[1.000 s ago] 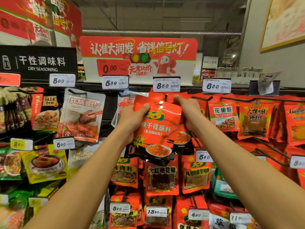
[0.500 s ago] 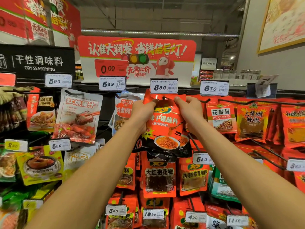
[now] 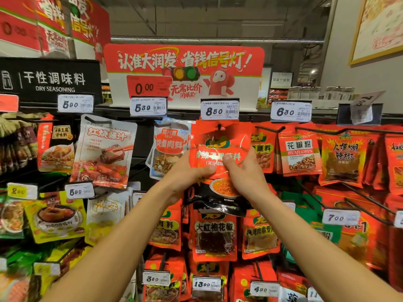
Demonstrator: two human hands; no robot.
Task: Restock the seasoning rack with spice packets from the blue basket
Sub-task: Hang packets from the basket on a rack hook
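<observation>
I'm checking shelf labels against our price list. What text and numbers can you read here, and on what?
"DRY SEASONING": black aisle sign
"0.00": red promo board
"5.90": top-left price tag
"8.50": tag above the held packet
"6.30": tag to its right
"HUAJIAOFEN": pepper powder packet
"13.90": low tag
"7.00": right tag
Barcodes, fine print: unreadable.

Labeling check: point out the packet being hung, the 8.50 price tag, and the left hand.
red spice packet (image 3: 220, 136), head view, upper front below its hang hole
8.50 price tag (image 3: 219, 110), head view, middle of the label
left hand (image 3: 187, 173), head view, back of the hand
</observation>
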